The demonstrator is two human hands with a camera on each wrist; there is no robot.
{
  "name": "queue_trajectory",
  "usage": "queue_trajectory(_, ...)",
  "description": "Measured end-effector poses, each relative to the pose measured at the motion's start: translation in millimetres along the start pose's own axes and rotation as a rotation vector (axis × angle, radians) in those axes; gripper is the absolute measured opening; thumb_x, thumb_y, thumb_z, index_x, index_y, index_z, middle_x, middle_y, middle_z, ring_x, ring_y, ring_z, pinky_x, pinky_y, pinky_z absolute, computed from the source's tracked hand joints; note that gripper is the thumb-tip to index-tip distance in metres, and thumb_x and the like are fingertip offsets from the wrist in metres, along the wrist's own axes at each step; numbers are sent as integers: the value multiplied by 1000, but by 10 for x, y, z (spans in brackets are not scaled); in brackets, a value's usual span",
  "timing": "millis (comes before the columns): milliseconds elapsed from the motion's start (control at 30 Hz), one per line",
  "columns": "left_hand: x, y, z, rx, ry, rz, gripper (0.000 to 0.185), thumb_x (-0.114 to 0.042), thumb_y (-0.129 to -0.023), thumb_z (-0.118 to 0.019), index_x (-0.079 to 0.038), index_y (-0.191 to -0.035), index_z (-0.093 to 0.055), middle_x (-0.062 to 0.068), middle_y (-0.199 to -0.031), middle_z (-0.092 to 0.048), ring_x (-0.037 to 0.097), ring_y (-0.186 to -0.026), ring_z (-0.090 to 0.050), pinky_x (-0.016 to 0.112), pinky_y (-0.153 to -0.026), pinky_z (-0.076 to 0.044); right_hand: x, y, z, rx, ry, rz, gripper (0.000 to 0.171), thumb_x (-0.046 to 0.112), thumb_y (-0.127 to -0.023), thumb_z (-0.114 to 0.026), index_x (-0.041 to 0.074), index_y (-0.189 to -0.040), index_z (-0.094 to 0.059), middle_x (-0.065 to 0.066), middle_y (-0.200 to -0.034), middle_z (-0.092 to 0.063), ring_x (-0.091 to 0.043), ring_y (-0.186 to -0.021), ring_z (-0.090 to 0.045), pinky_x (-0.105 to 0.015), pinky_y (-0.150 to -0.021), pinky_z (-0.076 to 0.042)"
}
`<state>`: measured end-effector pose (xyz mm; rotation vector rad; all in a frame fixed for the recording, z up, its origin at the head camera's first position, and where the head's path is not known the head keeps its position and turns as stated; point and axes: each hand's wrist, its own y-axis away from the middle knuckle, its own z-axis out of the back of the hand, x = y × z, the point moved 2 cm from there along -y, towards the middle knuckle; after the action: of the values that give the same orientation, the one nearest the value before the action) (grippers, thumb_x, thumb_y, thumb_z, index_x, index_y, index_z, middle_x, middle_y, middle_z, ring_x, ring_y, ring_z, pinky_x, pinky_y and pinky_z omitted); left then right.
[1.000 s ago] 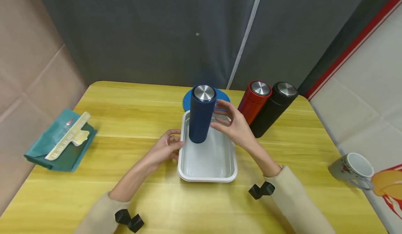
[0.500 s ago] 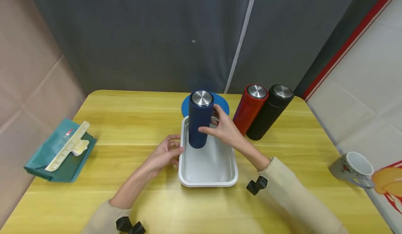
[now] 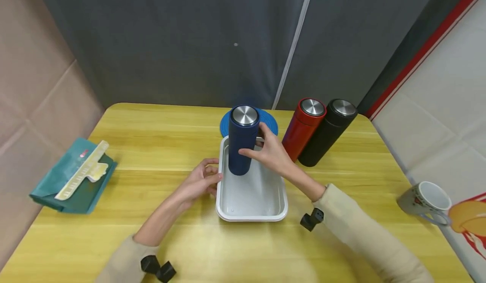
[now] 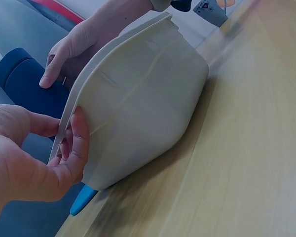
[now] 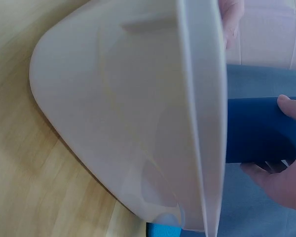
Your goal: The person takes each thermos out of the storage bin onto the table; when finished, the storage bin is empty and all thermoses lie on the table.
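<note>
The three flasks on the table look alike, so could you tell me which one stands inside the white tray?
The dark blue flask, gripped by the right hand, stands in the white tray. The red flask and black flask stand outside it on the table.

Three flasks: blue, red, black; one white tray, one mug, one blue mat, one teal pouch.

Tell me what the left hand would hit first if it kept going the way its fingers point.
The left hand points right, fingers already at the white tray's left rim. Going straight on, it would press the tray wall first; the blue flask standing inside lies further along, though depth there is unclear.
</note>
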<state>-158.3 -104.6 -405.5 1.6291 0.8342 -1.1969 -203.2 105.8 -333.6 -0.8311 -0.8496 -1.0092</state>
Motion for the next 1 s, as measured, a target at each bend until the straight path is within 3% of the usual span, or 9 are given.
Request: queue_trajectory(1000, 17, -2, 7, -7, 30, -5, 51, -1, -96, -54, 2, -140, -28, 28, -114, -51, 23, -69, -62, 29, -60, -54, 78, 186, 82, -40, 46, 24, 75, 15, -76, -84, 2, -137, -42, -15, -128, -57, -29, -114, -57, -43, -92, -51)
